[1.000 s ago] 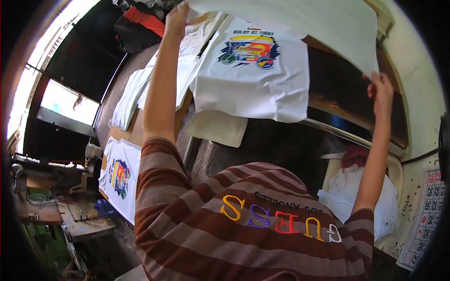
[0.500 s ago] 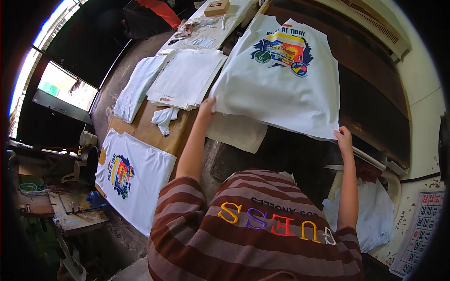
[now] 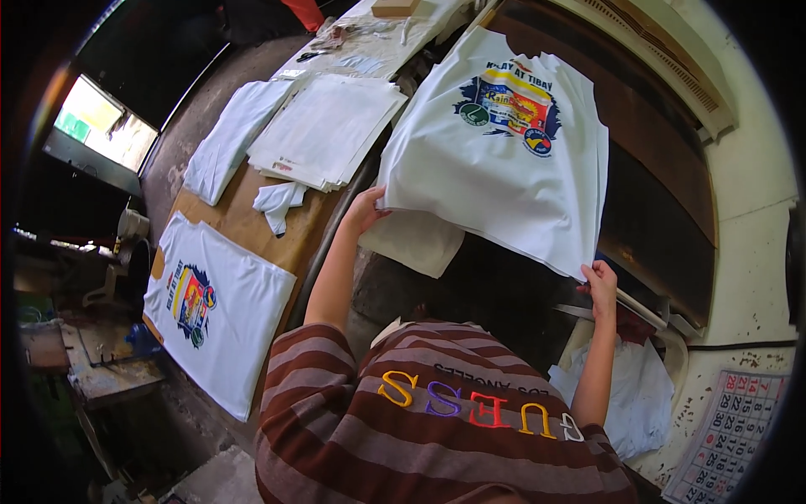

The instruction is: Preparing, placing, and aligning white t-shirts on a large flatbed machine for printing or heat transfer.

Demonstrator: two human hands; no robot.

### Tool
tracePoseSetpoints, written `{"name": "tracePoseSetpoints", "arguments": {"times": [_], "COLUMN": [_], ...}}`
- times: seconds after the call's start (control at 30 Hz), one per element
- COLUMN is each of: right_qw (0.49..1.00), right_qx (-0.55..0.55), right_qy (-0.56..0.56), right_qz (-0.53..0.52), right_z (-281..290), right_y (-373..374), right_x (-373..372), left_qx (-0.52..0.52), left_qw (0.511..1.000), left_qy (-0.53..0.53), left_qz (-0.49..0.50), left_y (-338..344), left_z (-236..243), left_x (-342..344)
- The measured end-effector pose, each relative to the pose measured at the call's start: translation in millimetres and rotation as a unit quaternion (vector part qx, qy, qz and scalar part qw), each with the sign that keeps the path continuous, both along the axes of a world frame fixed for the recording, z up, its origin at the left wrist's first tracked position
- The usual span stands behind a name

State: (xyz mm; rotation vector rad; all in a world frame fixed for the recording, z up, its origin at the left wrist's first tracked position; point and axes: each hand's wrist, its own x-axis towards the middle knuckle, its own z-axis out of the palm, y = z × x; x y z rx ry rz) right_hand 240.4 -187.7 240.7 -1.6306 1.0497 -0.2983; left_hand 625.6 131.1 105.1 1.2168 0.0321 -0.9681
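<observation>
A white sleeveless shirt piece point(image 3: 487, 185) with a colourful print lies over a dark press bed point(image 3: 672, 185). My left hand point(image 3: 366, 208) grips its lower left corner. My right hand point(image 3: 598, 284) pinches the lower right corner, where edges of more than one fabric layer show. A pale sheet point(image 3: 411, 245) hangs below the piece. To the left, a second printed white shirt point(image 3: 214, 336) lies flat on brown board point(image 3: 243, 218), with a pile of white paper sheets point(image 3: 323, 126) and folded white fabric point(image 3: 231, 139) farther back.
A cardboard box point(image 3: 395, 7) sits on the far end of the covered table. A container of white cloth point(image 3: 630, 395) is at lower right, beside a wall calendar point(image 3: 718, 428). A cluttered bench point(image 3: 105, 361) and a bucket point(image 3: 133, 223) stand at left.
A second ago my raised hands held a white piece high over the printed one. They have come down and toward me, and a printed piece now lies uppermost, spread between them.
</observation>
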Motion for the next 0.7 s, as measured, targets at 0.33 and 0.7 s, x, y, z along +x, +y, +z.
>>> {"name": "tracePoseSetpoints", "arguments": {"times": [0.33,0.7], "right_qw": [0.993,0.912], "right_qx": [0.017,0.047], "right_qy": [-0.094,-0.313], "right_qz": [-0.067,0.262], "right_z": [-14.0,117.2], "right_y": [-32.9,5.0], "right_x": [-27.3,75.0], "left_qx": [0.048,-0.150], "left_qw": [0.970,0.724], "left_qy": [-0.108,-0.375], "left_qz": [0.213,0.559], "left_y": [25.4,215.7], "left_z": [45.2,279.7], "left_x": [-20.2,-237.8]}}
